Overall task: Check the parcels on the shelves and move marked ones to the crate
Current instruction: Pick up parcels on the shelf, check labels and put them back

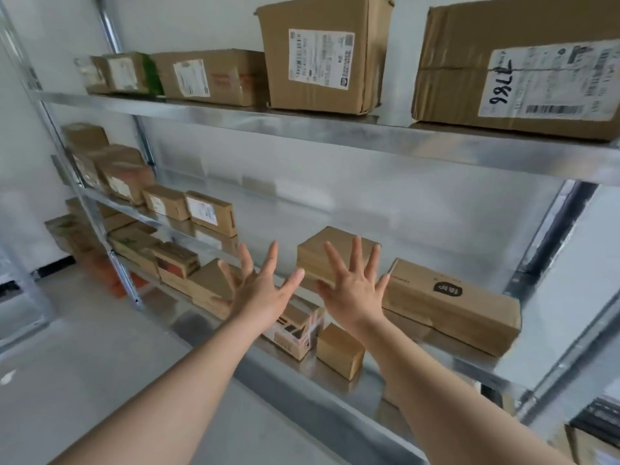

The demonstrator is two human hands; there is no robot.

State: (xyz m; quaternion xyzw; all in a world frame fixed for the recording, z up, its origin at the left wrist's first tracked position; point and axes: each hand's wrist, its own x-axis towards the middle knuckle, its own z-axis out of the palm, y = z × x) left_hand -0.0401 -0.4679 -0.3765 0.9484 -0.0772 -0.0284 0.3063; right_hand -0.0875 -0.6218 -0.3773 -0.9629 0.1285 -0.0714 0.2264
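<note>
Left grip (pixel 260 293) is released, fingers spread, near the middle shelf (pixel 285 229). Right grip (pixel 352 290), also released and splayed, is before a small parcel (pixel 339 238) there; contact unclear. A long parcel (pixel 449 307) lies just right.

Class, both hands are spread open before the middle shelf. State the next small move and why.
Probably close the right hand and left hand on the small box and turn it: both hands are open, the right in front of it, and no label shows on it.
</note>
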